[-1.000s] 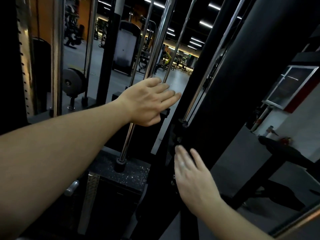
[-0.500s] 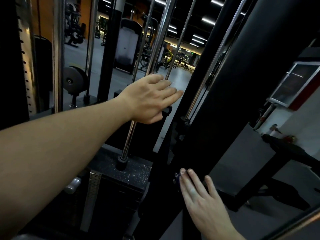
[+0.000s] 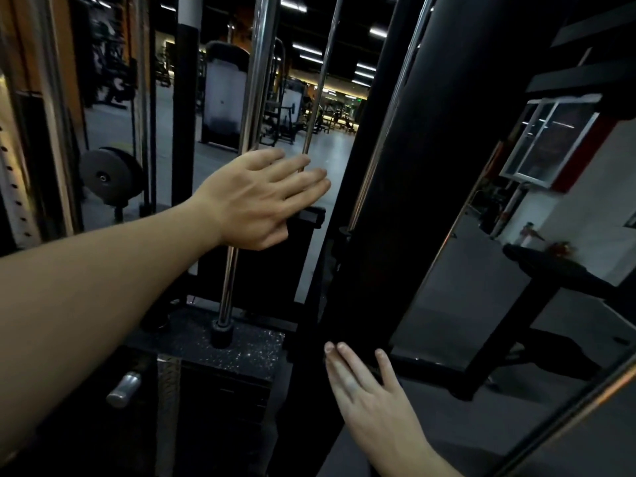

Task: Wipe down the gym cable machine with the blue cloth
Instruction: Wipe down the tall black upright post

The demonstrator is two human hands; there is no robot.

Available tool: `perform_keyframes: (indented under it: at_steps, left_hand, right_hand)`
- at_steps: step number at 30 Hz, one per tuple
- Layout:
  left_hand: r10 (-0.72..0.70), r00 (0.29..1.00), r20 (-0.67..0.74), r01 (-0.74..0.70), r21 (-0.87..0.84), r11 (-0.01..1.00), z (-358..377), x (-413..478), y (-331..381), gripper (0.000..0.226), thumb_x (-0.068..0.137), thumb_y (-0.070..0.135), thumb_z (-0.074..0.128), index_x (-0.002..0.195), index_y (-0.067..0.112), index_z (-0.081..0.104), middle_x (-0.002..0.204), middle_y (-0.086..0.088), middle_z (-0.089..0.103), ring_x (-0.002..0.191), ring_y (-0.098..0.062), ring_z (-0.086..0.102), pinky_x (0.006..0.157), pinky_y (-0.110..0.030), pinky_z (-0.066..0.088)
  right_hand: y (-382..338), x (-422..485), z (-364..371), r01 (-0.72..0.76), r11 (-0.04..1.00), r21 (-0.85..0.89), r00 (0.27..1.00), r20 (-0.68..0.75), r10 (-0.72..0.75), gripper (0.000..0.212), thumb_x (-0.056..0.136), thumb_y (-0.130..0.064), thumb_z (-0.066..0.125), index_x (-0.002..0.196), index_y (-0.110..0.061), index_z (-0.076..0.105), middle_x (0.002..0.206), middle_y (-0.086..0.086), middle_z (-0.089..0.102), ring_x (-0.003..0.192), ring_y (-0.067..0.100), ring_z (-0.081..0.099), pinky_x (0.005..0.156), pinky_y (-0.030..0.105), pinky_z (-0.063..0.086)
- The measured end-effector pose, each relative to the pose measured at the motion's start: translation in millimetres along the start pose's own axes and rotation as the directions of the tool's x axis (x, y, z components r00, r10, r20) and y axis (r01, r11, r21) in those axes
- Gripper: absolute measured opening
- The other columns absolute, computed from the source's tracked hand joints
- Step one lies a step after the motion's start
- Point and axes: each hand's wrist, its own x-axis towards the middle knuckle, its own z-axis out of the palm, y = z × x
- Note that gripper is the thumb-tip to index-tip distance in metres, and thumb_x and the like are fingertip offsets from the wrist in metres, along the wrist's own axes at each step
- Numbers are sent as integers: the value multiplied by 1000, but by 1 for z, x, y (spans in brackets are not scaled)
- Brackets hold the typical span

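Touching machine upright (image 3: 395,201): flat right hand (image 3: 375,401).

Open gap between chrome guide rod (image 3: 253,108) and black upright (image 3: 406,187); thin rod (image 3: 321,80) crosses it; weight stack (image 3: 220,370) blocks below.

Black cable machine (image 3: 406,173), upright, chrome guide rods (image 3: 258,80)

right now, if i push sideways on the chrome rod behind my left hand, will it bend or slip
Probably stiff: the chrome rod runs straight and its foot sits in a black collar on the weight stack, so it likely won't roll or tip. Likely slippery: its polished surface shows bright reflections, so the flat left hand may slide on it.
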Motion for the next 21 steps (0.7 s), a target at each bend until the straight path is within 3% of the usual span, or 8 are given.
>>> perform_keyframes:
  at_steps: [5, 11, 14, 21]
  left_hand:
    - [19, 1000, -12, -19, 4, 1000, 0, -1, 0, 77, 101, 49, 34, 165, 7, 21, 168, -17, 30, 152, -37, 34, 123, -51, 26]
    - [30, 999, -17, -30, 15, 999, 0, -2, 1, 78, 102, 48, 32, 165, 5, 16, 170, -18, 23, 156, -37, 27, 126, -51, 22]
    - [26, 1000, -5, -26, 14, 1000, -1, -2, 2, 80, 102, 49, 33, 165, 5, 13, 171, -19, 19, 157, -36, 24, 128, -51, 19]
    - [10, 999, 32, -10, 11, 1000, -5, -2, 3, 82, 103, 52, 31, 165, 3, 10, 172, -20, 17, 157, -38, 21, 128, -52, 16]
  right_hand:
    - [-2, 16, -9, -122, 991, 50, 989, -78, 126, 59, 95, -10, 29, 152, -3, 42, 167, 13, 27, 155, 27, 18, 123, 61, -2]
    - [-9, -7, 10, 47, 999, 5, 997, 58, -47, 58, 97, -20, 35, 152, -7, 44, 168, 12, 24, 158, 30, 6, 124, 61, -8]
    - [-6, 10, -4, 31, 1000, -3, 995, 97, -31, 66, 92, -23, 48, 154, -3, 37, 169, 15, 19, 158, 31, 0, 122, 62, -14]
    - [-11, -3, 2, -59, 998, -13, 998, 35, 60, 62, 95, -17, 28, 155, -6, 38, 170, 13, 16, 158, 29, 3, 122, 64, -9]
